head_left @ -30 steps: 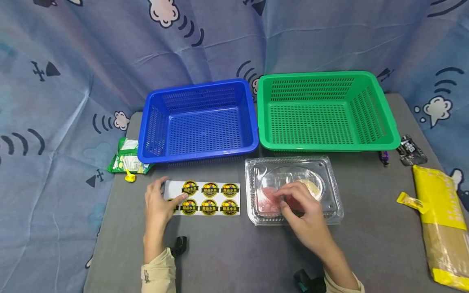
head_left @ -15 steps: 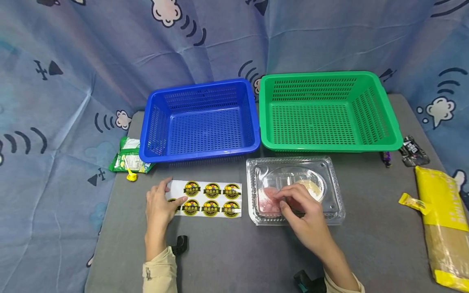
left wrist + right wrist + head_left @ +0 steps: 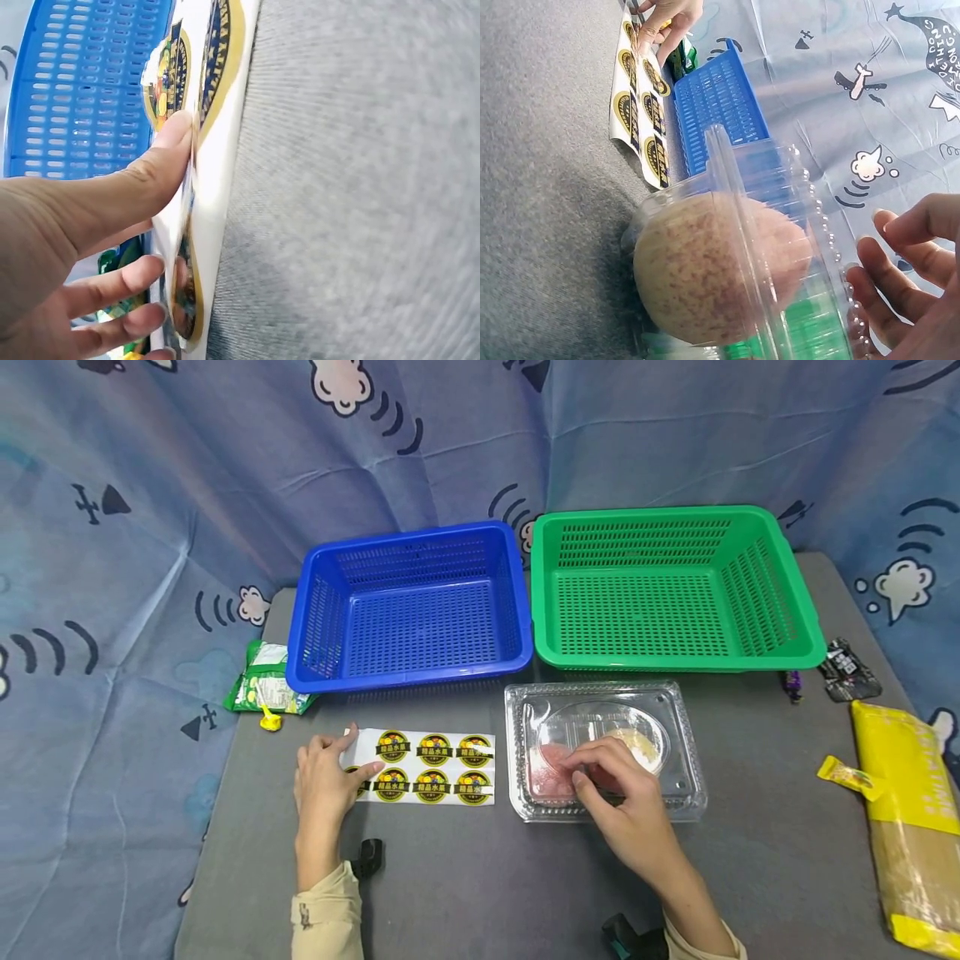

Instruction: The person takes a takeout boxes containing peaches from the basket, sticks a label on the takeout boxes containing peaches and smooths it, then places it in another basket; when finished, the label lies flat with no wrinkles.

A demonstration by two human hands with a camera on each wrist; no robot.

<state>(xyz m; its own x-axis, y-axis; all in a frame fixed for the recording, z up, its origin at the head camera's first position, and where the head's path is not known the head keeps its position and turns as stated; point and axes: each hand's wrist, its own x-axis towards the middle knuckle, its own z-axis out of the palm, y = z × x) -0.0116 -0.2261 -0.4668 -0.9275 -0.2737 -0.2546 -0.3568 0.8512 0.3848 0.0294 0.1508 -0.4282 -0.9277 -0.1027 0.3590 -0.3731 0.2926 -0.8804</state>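
Note:
A white sheet of round fruit stickers (image 3: 431, 767) lies on the grey table. My left hand (image 3: 327, 777) rests at its left end, thumb on the sheet and the other fingers spread along the edge, as the left wrist view shows. To its right stands a lidded clear plastic box (image 3: 525, 697). Through the lid I see a pale yellowish round fruit (image 3: 636, 745) and something reddish (image 3: 551, 768); the right wrist view shows a speckled fruit (image 3: 697, 262) inside. My right hand (image 3: 622, 793) is over the box with loosely bent fingers and nothing visible in them.
A blue basket (image 3: 405, 681) and a green basket (image 3: 675, 662) stand behind. A green snack packet (image 3: 270, 681) and a yellow wrapped piece (image 3: 271, 720) lie left. At right are a black packet (image 3: 850, 672), a small yellow packet (image 3: 847, 775) and a long yellow bag (image 3: 911, 768).
The whole head view has shifted very slightly. The left hand's fingers have moved a little at the sheet's left end; the right hand keeps its place over the box.

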